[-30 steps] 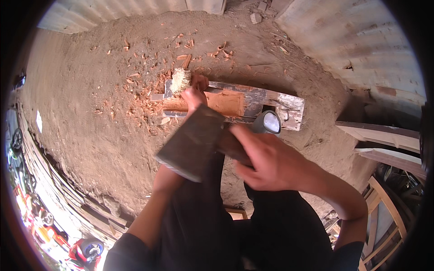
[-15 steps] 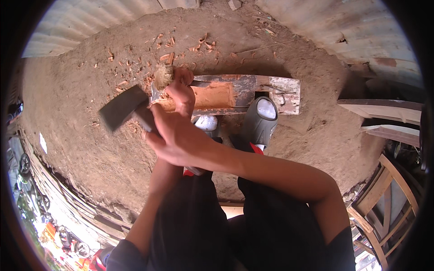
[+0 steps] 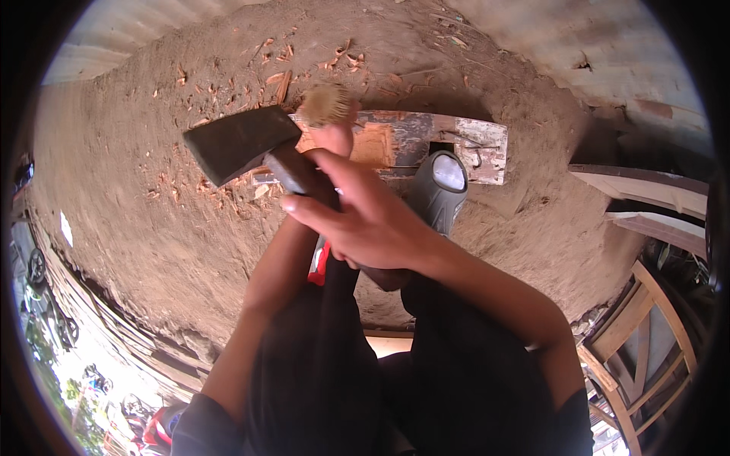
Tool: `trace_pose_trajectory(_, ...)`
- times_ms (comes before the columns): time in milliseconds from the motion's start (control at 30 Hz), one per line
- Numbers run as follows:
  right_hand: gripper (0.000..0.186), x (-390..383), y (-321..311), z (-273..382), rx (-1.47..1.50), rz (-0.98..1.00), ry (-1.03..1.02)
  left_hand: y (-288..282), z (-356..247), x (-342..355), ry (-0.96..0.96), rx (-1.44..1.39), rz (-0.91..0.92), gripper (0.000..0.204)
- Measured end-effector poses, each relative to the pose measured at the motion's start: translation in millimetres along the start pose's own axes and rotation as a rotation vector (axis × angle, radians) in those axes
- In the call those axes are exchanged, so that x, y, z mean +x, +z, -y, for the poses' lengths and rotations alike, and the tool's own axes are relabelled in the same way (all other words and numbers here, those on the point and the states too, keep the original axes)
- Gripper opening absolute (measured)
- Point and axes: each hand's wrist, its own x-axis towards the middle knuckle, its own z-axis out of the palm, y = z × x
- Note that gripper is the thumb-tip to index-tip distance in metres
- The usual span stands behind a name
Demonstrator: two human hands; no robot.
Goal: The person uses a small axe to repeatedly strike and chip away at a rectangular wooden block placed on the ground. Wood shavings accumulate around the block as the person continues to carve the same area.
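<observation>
My right hand [image 3: 372,216] is closed around the dark handle of an axe [image 3: 243,140], its broad head pointing left above the plank. Farther out, my left hand [image 3: 338,138] grips a chisel [image 3: 325,105]. The chisel's pale wooden butt is frayed and faces up; its blade is hidden in this frame. Below them, a weathered wooden plank [image 3: 490,152] lies on the ground with a freshly cut, orange-brown recess [image 3: 376,144] in it. My right hand and the axe cover part of my left hand and the plank's left portion.
My shoe [image 3: 441,190] rests against the plank's near edge beside a square hole. Bent metal pieces [image 3: 475,144] lie on the plank's right end. Wood chips [image 3: 281,85] are scattered over the dirt. Corrugated sheets stand at the back; a wooden frame [image 3: 646,334] is at right.
The axe and my right hand have moved right and up, nearer the chisel's butt. My left hand has shifted right along the plank with the chisel, whose blade was visible before.
</observation>
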Motion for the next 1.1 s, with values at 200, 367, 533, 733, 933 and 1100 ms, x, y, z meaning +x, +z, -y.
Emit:
trace_pose_trajectory(200,0.055,-70,-86,-9,0.437,0.006,0.179,26,-23,-56,0.163,-0.440,0.625,0.030)
trace_pose_trajectory(367,0.029,-132,-116,-40,0.446,-0.409,0.368,35,-88,-84,0.555,-0.006,1.157,0.034)
trace_pose_trajectory(533,0.019,-170,-110,-67,0.513,-0.692,0.299,32,-88,-87,0.578,-0.007,1.131,0.049)
trace_pose_trajectory(733,0.021,-173,-117,-81,0.190,-0.832,0.212,21,-56,-60,0.136,-0.296,0.737,0.032)
trace_pose_trajectory(933,0.024,-155,-126,-77,-0.419,-0.856,0.047,0,-53,-26,-0.254,-0.285,0.353,0.033)
trace_pose_trajectory(1100,0.024,-114,-148,-96,-0.604,-0.871,0.204,-44,-91,-12,-0.437,-0.545,0.336,0.038)
